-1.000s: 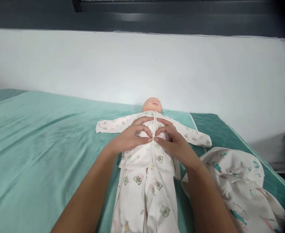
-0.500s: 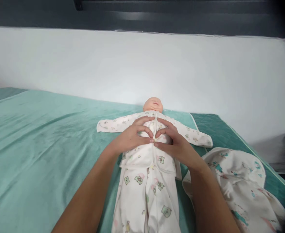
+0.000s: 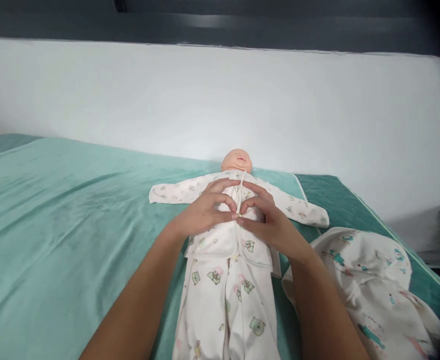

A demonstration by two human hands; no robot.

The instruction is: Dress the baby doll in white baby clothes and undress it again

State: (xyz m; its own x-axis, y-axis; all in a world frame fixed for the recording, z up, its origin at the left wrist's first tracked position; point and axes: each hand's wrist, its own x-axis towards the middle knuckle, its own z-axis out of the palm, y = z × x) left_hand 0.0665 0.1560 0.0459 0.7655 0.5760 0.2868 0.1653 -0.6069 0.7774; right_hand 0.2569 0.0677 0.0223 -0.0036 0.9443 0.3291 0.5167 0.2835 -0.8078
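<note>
A baby doll (image 3: 237, 160) lies on its back in a white patterned jacket (image 3: 220, 242), sleeves spread to both sides. White patterned trousers (image 3: 207, 300) extend below the jacket. My left hand (image 3: 214, 207) pinches the jacket's front edge near the middle of the chest. From the other side my right hand (image 3: 263, 212) pinches the same front edge, thumb and forefinger close to the left hand's fingertips. A small yellowish fastener shows between the fingertips, partly hidden.
A green blanket (image 3: 73, 225) covers the bed, with a darker quilted green cover (image 3: 325, 192) at the right. Another white printed cloth (image 3: 377, 285) lies crumpled by my right forearm. A white wall (image 3: 167, 100) stands behind.
The fingertips have shifted very slightly at the jacket's front edge, and the edge above them bulges a little more. Both hands keep their pinch.
</note>
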